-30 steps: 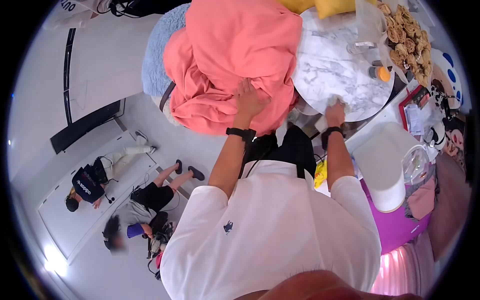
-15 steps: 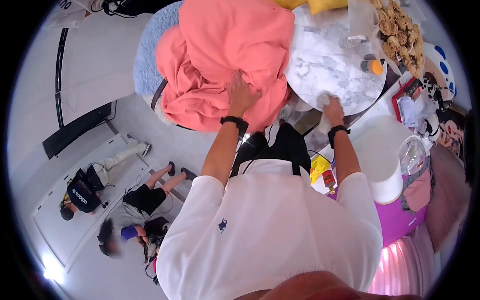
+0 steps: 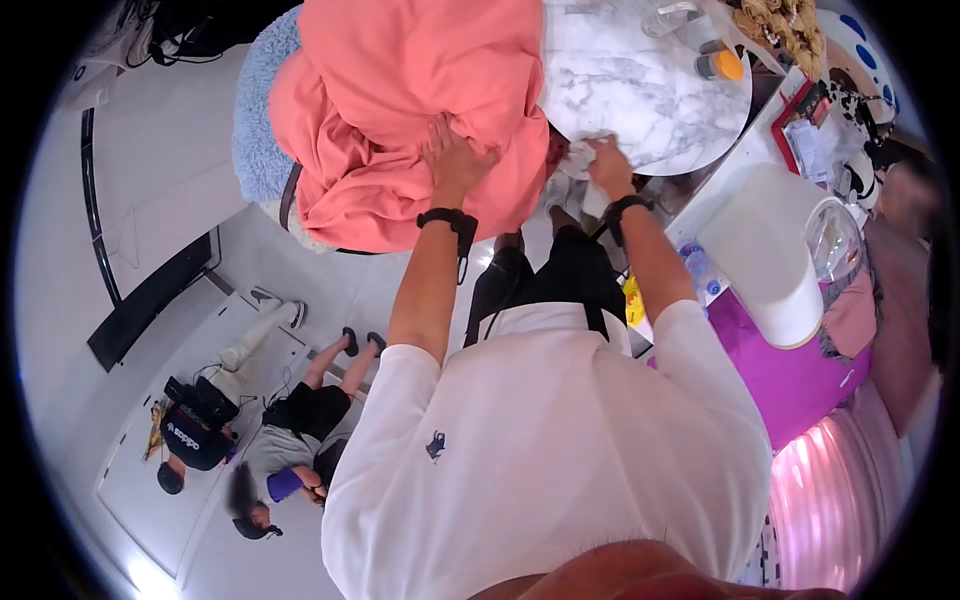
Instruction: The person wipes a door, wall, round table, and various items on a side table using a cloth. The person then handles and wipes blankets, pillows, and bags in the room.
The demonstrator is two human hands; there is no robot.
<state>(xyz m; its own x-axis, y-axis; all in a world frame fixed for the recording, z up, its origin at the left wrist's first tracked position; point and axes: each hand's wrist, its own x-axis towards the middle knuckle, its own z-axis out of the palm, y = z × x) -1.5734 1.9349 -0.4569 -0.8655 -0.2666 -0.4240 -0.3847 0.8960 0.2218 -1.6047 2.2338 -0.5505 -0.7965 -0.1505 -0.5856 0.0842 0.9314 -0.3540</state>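
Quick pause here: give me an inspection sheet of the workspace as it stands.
Surface: round marble-patterned table, white with grey veining.
Job's things: crumpled white cloth at the table's near edge; rumpled coral blanket beside the table.
Clutter: orange-capped bottle and clear container on the table; dried-looking roses to its right.
Hands: left hand, fingers spread, on the blanket; right hand gripping the cloth.
Cables: black cords at upper left.
Surroundings: two people at left, away from the table.

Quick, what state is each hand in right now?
Left hand: open, resting on the coral fabric.
Right hand: closed, holding a crumpled white cloth.
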